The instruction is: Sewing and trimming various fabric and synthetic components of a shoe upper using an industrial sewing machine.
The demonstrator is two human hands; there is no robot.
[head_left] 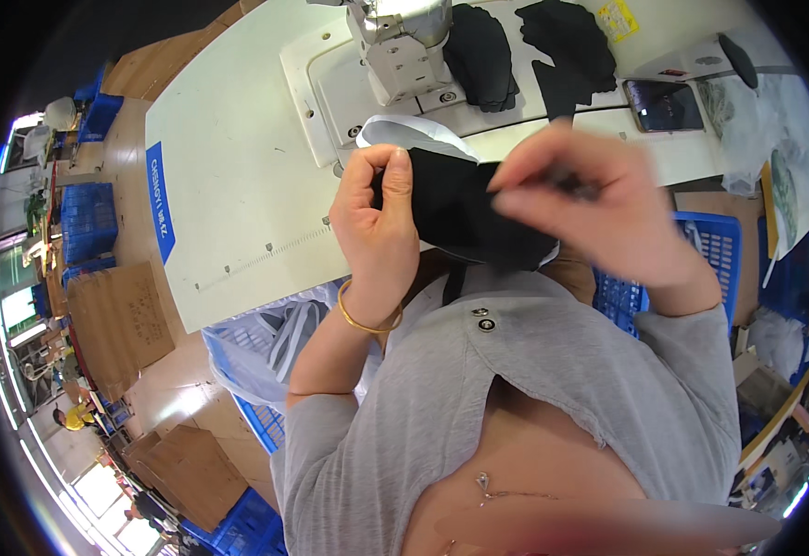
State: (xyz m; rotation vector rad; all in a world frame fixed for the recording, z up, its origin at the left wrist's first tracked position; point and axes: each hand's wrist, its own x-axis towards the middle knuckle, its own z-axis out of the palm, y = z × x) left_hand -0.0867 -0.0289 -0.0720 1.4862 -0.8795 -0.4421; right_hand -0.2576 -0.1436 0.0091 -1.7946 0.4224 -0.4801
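A black fabric piece (483, 208) hangs in front of me at the near edge of the sewing table. My left hand (377, 218) is closed on its upper left corner, the thumb lying on top. A curved white fabric band (418, 132) rises behind the black piece and looks joined to it, though the join is hidden. My right hand (599, 199) is smeared by motion at the piece's right side, thumb and fingertips drawn together. Something small and dark shows inside its curled fingers, too blurred to name. The white sewing machine head (400, 51) stands just beyond.
Stacked black cut pieces (480, 60) and more black pieces (571, 46) lie right of the machine. A phone (664, 106) and clear plastic bags (766, 120) are farther right. Blue baskets (715, 246) stand below the table, one bag-lined with grey-white strips (284, 334). Cardboard boxes (122, 324) stand left.
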